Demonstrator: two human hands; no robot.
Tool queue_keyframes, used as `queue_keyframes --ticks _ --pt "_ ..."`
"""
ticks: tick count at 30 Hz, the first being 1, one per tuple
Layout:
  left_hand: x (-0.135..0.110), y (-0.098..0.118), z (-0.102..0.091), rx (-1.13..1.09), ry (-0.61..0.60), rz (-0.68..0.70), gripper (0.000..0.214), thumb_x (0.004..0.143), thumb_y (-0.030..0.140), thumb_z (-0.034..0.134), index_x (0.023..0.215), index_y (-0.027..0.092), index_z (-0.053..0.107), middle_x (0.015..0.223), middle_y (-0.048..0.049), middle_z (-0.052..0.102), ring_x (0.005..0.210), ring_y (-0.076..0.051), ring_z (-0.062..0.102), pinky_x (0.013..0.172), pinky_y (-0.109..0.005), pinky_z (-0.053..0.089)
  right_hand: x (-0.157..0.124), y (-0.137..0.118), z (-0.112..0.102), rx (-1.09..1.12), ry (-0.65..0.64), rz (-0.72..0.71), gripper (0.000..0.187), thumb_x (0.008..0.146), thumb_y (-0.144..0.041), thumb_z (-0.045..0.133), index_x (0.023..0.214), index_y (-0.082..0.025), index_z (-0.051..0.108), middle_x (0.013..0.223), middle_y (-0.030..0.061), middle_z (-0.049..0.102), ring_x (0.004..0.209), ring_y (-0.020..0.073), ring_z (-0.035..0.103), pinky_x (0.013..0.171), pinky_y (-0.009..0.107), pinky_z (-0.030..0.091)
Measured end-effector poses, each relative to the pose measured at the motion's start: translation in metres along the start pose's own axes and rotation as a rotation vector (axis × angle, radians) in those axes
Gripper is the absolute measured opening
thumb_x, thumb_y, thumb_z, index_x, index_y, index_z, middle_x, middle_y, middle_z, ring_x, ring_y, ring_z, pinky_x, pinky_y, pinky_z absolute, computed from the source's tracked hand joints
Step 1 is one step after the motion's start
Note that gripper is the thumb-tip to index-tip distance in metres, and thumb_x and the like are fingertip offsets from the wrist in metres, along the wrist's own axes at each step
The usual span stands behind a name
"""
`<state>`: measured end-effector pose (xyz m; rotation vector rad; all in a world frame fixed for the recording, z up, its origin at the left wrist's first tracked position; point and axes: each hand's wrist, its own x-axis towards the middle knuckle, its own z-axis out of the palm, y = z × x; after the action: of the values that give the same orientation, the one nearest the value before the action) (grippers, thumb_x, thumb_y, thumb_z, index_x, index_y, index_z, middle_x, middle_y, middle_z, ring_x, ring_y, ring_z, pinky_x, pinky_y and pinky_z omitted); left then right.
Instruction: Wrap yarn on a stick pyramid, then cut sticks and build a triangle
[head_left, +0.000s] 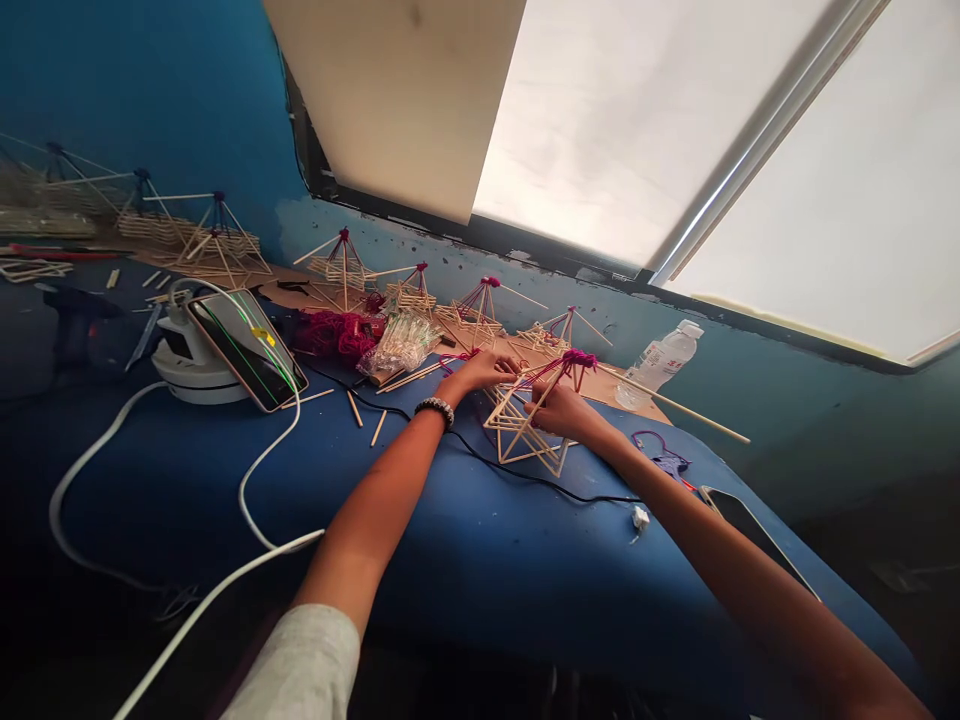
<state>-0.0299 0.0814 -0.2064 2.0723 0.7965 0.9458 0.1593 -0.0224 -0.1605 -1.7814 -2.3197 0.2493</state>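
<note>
A small frame of thin wooden sticks (531,440) stands on the blue table, its upper sticks bound by magenta yarn (579,358). One long stick (675,402) juts from its top to the right. My right hand (559,408) is at the frame's right side, fingers curled among the sticks and partly hidden by them; it appears to grip the frame. At the upper left of the frame is my left hand (487,370), fingers bent together near the strands. Magenta yarn shows beside that hand, but what lies between its fingertips is too small to make out.
Several similar stick frames (480,305) line the wall side. Nearby are magenta yarn balls (337,335), a bag of sticks (401,343), a phone (247,345) leaning on a white device (193,365), a bottle (660,365) and another phone (757,535). A black cable (480,455) crosses the table (465,540).
</note>
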Motion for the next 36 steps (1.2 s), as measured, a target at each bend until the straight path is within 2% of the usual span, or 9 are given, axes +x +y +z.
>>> queue_keyframes --ticks 4,9,18,25,32,36 --pt "-0.002 0.005 0.002 0.019 0.019 0.008 0.021 0.078 0.016 0.071 0.097 0.012 0.08 0.094 -0.0077 0.08 0.086 -0.017 0.071 0.08 -0.027 0.053 0.0 0.0 0.001 -0.023 -0.018 0.003 0.005 0.089 -0.019 0.056 0.084 -0.02 0.056 0.075 0.0011 0.068 0.066 0.0134 0.059 0.057 0.024 0.033" --pt "-0.003 0.008 0.001 0.043 0.037 0.01 0.022 0.077 0.013 0.07 0.096 0.011 0.081 0.093 -0.008 0.08 0.082 -0.016 0.07 0.078 -0.025 0.053 0.002 -0.005 0.0 -0.115 -0.008 0.001 0.009 0.095 -0.021 0.052 0.089 -0.018 0.059 0.081 0.0067 0.069 0.069 0.0167 0.058 0.058 0.026 0.033" --pt "-0.003 0.006 0.001 0.054 0.018 -0.004 0.032 0.08 0.018 0.07 0.109 0.011 0.08 0.109 -0.0118 0.08 0.094 -0.02 0.073 0.087 -0.028 0.055 0.006 -0.006 0.005 -0.197 0.004 -0.008 0.023 0.099 -0.018 0.046 0.113 -0.015 0.063 0.089 0.0112 0.073 0.074 0.0204 0.063 0.061 0.027 0.035" --pt "0.003 -0.003 0.002 0.065 -0.019 -0.067 0.038 0.084 0.02 0.062 0.116 0.011 0.08 0.118 -0.0119 0.08 0.103 -0.021 0.074 0.095 -0.029 0.055 0.01 -0.003 0.007 -0.235 0.033 0.012 0.02 0.096 -0.021 0.051 0.104 -0.013 0.068 0.089 0.0127 0.074 0.073 0.0197 0.061 0.06 0.027 0.034" --pt "0.007 -0.003 0.003 0.108 -0.02 -0.078 0.041 0.085 0.02 0.058 0.118 0.013 0.08 0.123 -0.0107 0.079 0.111 -0.023 0.072 0.102 -0.029 0.052 0.011 -0.005 0.01 -0.238 0.075 -0.004 0.021 0.1 -0.022 0.049 0.106 -0.014 0.067 0.092 0.0113 0.073 0.073 0.0181 0.059 0.063 0.027 0.033" --pt "0.008 -0.003 0.005 0.134 -0.011 -0.082 0.041 0.087 0.02 0.057 0.12 0.015 0.08 0.122 -0.0091 0.079 0.113 -0.023 0.071 0.101 -0.028 0.052 0.011 -0.005 0.009 -0.236 0.091 0.004 0.02 0.1 -0.023 0.052 0.107 -0.014 0.068 0.089 0.0108 0.072 0.075 0.02 0.061 0.065 0.028 0.035"
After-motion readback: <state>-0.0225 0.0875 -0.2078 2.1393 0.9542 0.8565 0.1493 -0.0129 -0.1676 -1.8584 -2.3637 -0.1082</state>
